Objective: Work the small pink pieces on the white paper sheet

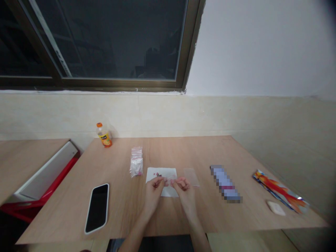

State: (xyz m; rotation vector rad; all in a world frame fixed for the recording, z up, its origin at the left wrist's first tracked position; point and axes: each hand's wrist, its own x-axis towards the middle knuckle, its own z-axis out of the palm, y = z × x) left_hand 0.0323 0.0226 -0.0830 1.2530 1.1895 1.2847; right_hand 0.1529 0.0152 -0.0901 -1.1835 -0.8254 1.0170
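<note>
The left hand [154, 196] and right hand [186, 194] meet above a white paper sheet [153, 176] on the wooden desk [183, 150], fingers [163, 181] curled narrowly inward, any held item too small to tell, with small pink pieces [158, 174] on the sheet and a clear plastic bag [137, 164] just beside it.

The light is soft and a bit dim, with faint shadows. The white paper [152, 176] looks brightest. The dark window [105, 38] shines a little. The corners bend and go dark, and small things look maybe blurry.
</note>
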